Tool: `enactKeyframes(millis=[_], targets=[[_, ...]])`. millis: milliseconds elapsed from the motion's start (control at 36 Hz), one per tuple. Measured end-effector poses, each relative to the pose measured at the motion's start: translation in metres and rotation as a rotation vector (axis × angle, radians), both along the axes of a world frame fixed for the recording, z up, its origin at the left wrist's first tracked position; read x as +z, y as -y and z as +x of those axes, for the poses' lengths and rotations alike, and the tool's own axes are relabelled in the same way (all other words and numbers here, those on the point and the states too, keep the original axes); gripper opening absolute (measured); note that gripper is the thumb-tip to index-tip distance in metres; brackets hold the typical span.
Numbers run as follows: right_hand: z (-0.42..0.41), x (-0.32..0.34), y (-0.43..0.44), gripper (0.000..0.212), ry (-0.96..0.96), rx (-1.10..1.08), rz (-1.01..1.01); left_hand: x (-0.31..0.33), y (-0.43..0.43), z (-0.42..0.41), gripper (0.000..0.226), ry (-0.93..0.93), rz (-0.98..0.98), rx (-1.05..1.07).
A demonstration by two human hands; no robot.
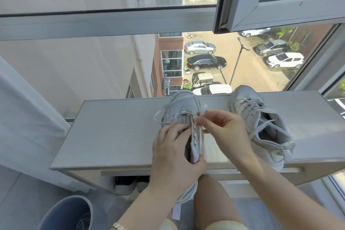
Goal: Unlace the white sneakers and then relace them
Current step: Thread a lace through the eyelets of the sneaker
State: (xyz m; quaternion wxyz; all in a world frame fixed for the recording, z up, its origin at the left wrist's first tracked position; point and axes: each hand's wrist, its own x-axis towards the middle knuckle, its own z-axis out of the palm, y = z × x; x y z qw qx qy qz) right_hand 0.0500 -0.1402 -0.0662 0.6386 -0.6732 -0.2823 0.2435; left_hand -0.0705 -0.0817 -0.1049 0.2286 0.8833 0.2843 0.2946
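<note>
sneaker lacing sits on the white cabinet top (112, 132) by the window. the near sneaker (182, 104) lies with its long axis running straight away from the person, toe toward the glass and heel hanging off the front edge over the person's lap. the left hand (173, 151) grips its eyelet flap, fingers on the outer side and thumb curled round the inner side near the collar. the right hand (222, 129) pinches the flat white lace (158, 117) between thumb and forefinger just beside the eyelet row, a short end sticking up past the fingertips. the lace loops out to the left of the toe, and another end hangs below the heel. the second sneaker (261, 127) rests to the right, laced, toe toward the window and heel angled toward the near right. a blue bin (63, 214) stands on the floor at lower left, and dark shoes (127, 185) sit under the cabinet.
</note>
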Motion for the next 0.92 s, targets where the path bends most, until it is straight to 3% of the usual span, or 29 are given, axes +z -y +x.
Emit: enactKeyframes(millis=[389,583,694,833,917], targets=[[0.009,-0.006,-0.001,0.005,-0.007,0.026,-0.081,0.001,0.003,0.0,0.064,0.012,-0.047,-0.002],[0.017,-0.001,-0.003,0.006,0.121,0.078,-0.137,0.002,0.003,-0.001,0.066,-0.023,-0.054,-0.006],[0.018,0.003,-0.005,0.005,0.095,0.098,-0.17,0.003,0.002,0.0,0.067,-0.025,-0.059,-0.014],[0.024,0.013,-0.009,0.002,0.028,0.186,-0.249,0.003,0.004,-0.001,0.061,-0.032,-0.04,-0.002],[0.025,0.022,-0.007,0.004,-0.077,0.433,-0.324,0.011,0.002,0.002,0.056,-0.084,-0.122,-0.014]])
